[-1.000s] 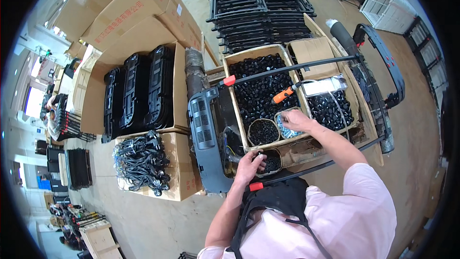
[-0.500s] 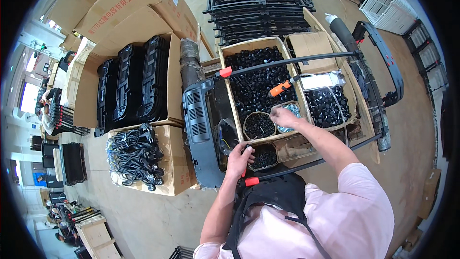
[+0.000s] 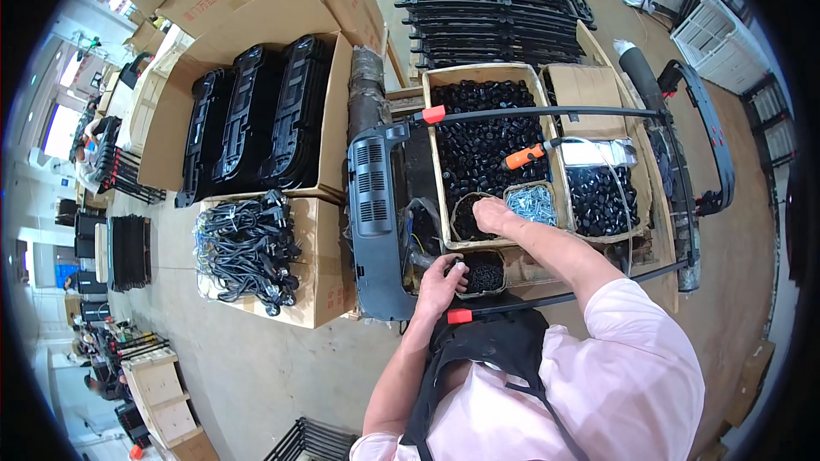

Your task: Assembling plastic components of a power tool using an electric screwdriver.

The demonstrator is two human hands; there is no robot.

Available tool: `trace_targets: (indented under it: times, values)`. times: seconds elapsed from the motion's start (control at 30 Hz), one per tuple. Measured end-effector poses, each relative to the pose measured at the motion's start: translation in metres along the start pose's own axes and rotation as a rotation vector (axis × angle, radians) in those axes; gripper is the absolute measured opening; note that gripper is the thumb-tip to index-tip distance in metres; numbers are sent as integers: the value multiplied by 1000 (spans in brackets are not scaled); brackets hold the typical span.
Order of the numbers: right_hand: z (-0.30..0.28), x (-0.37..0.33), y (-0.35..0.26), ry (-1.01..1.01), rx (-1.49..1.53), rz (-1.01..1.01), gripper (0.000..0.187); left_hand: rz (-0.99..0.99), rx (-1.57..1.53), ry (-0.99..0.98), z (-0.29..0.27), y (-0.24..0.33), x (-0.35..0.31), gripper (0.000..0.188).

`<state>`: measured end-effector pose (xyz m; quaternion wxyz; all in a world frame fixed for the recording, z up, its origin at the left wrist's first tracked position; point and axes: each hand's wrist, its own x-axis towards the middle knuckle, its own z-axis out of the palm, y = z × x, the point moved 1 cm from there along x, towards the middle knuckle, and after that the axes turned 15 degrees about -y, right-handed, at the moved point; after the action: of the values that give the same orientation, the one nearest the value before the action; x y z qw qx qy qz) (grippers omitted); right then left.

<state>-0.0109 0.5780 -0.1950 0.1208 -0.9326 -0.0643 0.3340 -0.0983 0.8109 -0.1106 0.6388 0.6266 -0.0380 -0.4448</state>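
My right hand point(image 3: 493, 216) dips into a small round container point(image 3: 462, 229) of tiny dark pieces, its fingers bunched and pointing down. Their tips are hidden, so I cannot make out what they pinch. Beside it stands a small tub of bluish-silver screws point(image 3: 531, 204). My left hand point(image 3: 438, 287) is curled closed at the near end of a grey-black vented housing point(image 3: 373, 218); something small and dark shows at its fingertips, too small to name. Right next to that hand is a small box of black screws point(image 3: 485, 274).
Black tube frame rails point(image 3: 547, 111) extend right from the housing, over a wooden bin of black caps point(image 3: 487, 145). An orange-handled power screwdriver point(image 3: 524, 156) lies on the caps. To the left are bundled black cables point(image 3: 248, 252) and a carton of black housings point(image 3: 295, 111). Stacked black frames point(image 3: 495, 17) stand behind.
My right hand has moved left from the silver screws to the round container of dark pieces. My left hand stays by the housing's near end. The whole view has shifted slightly.
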Motion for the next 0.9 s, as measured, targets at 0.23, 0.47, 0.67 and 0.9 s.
trace_targets:
  times: [0.23,0.47,0.67,0.9]
  values:
    - [-12,-7,10,115,300,-28,22,33,-87,-13,-6,3,1,36]
    - [-72,-103,-66,55,1140,-244,22,139,-261,-44,-14,9,2,33]
    - [-64,-114,-92,62,1179,-292,21,210,-315,-92,-21,19,-7,33]
    - [-77,-122,-111,0,800,-353,24,167,-345,-128,-37,21,-25,34]
